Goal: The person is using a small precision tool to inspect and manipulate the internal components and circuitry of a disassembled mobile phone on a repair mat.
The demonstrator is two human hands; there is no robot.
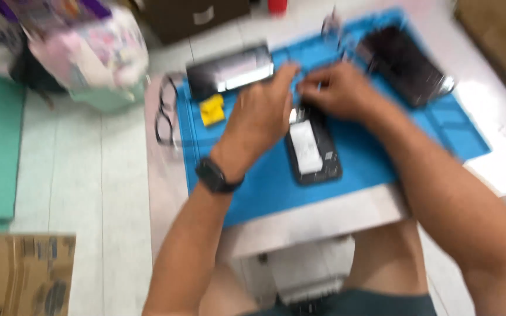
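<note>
My left hand [259, 114] lies flat and half open on the blue mat [434, 126]. My right hand [338, 90] pinches its fingers together. The open phone [313, 149] sits at five o'clock from my left hand, touching both hands.

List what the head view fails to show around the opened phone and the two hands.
- Opened phone: top end hidden by both hands; inner parts lost to motion blur.
- Right hand: fingertips blurred, so whether they pinch anything is unclear.
- Left hand: palm faces down, underside hidden.
- Yellow item on the blue mat: too blurred to identify.
- Red object: cut off by top edge.
</note>
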